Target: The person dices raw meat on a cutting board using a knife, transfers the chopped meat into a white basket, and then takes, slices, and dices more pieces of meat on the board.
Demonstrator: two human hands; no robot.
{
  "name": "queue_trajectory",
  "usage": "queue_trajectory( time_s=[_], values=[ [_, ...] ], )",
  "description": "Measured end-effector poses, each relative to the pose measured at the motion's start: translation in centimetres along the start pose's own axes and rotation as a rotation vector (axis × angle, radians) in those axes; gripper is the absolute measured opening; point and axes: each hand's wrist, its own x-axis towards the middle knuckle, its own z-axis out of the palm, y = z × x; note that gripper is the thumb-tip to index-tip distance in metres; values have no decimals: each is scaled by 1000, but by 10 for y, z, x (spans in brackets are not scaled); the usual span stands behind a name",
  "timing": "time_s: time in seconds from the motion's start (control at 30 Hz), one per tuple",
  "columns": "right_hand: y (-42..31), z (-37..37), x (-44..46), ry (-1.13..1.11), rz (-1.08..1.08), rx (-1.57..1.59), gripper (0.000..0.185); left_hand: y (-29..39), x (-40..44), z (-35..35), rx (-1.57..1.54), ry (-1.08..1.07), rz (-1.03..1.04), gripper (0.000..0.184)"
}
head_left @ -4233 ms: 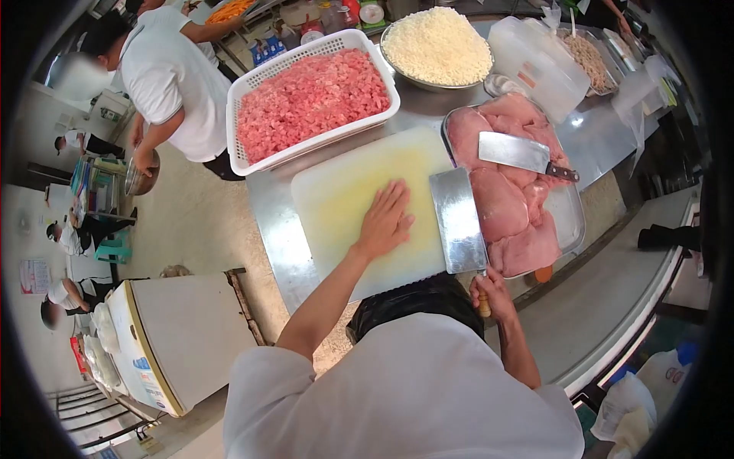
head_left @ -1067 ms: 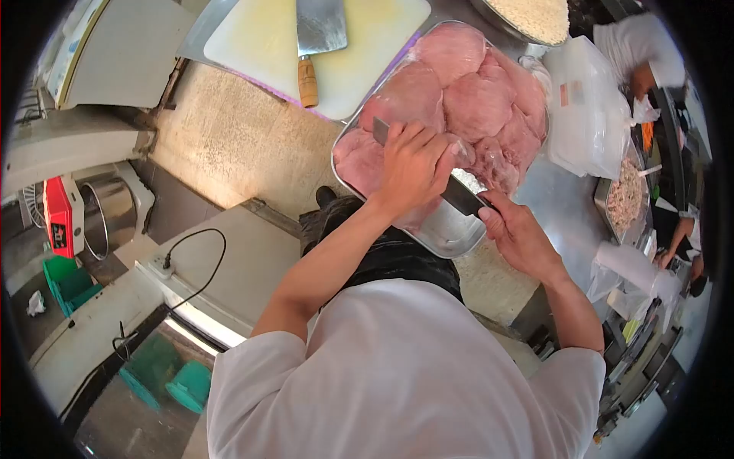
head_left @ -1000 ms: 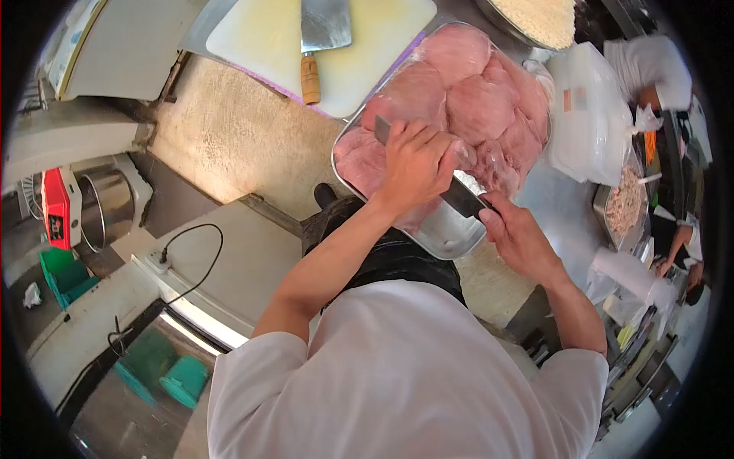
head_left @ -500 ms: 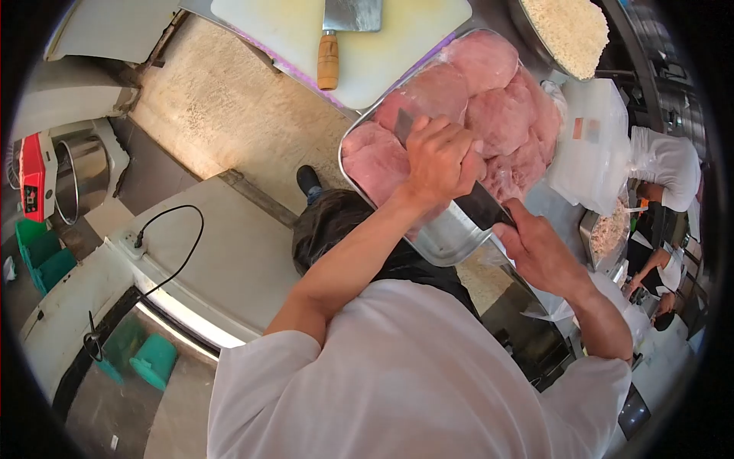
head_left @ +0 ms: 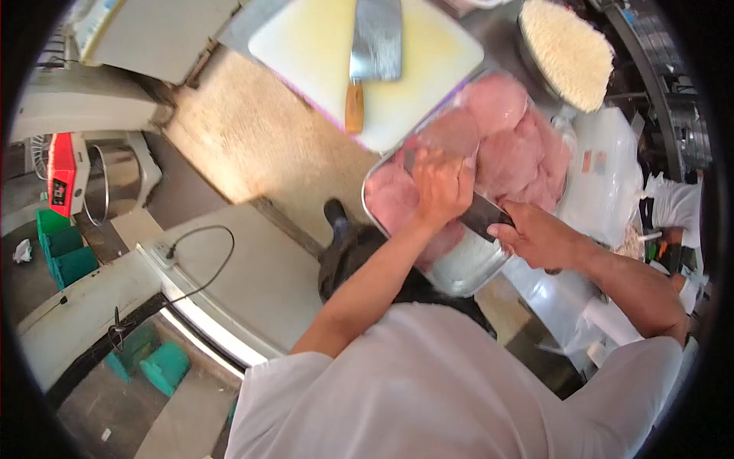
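Knife [head_left: 482, 217] clamped by right hand [head_left: 535, 233]; blade overlapped by left hand [head_left: 443, 186], finger closure indeterminable; meat [head_left: 511, 157] seen on far side.

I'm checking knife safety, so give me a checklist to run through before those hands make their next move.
1. Handle secured: ok. The right hand grips the handle end of the dark-bladed knife.
2. Other hand clear of the blade: not ok. The left hand lies over it.
3. Cutting edge turned away from the fingers: cannot tell. The hand hides part of the blade.
4. Spare cleaver put down: ok. It lies flat on the cutting board, no hand on it.
5. Meat in the tray: ok.
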Motion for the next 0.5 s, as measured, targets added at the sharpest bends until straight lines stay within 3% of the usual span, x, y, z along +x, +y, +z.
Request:
queue_trajectory(
  time_s=[0.1, 0.2, 0.3, 0.33, 0.4, 0.5],
  values=[
    [59, -39, 29, -237, 10, 174, 42, 1, 21, 15, 193, -114, -12, 31],
    [98, -36, 50, -212, -9, 283, 41, -2, 21, 26, 273, -154, -25, 34],
    [74, -25, 23, -93, -2, 204, 43, -1, 16, 25, 246, -117, 3, 34],
    [76, -11, 20, 46, -143, -4, 44, 3, 15, 16, 210, -90, 18, 33],
    [17, 0, -33, -33, -29, -5, 40, 17, 9, 1, 84, 24, 118, 30],
    [7, 18, -39, -77, -20, -36, 35, 22, -11, -12, 91, 48, 99, 30]
  ],
)
